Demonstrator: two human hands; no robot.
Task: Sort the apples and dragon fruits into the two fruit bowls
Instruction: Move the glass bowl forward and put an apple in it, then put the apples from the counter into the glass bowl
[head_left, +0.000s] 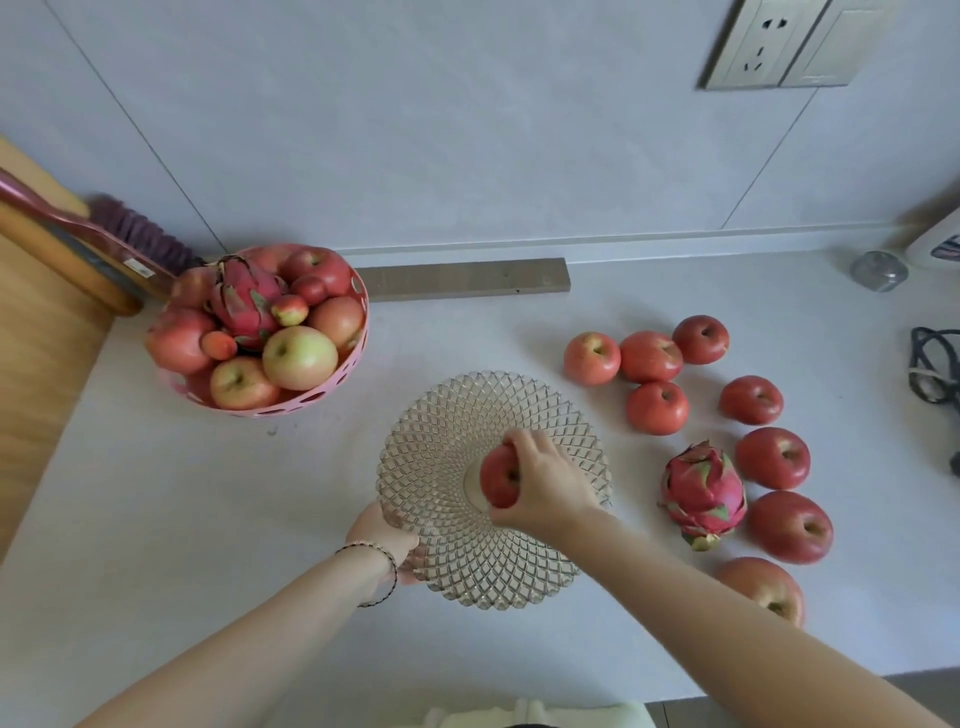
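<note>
Apple, grasped by the right hand, hangs at the glass bowl's centre, left hand gripping its 7 o'clock rim; 8 loose apples and 1 dragon fruit at 3 o'clock, pink bowl at 10, brush label blurred.

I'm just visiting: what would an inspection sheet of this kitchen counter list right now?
Surface: pale counter, fruit lying on it.
Job's things: glass bowl, only the held apple at its middle; pink bowl heaped with mixed fruit; eight loose apples and one dragon fruit at right.
Clutter: brush, grey bar, jar.
Hands: left hand grips the glass bowl's rim; right hand grips the apple.
Cables: black cord, right edge.
Surroundings: wall socket.
</note>
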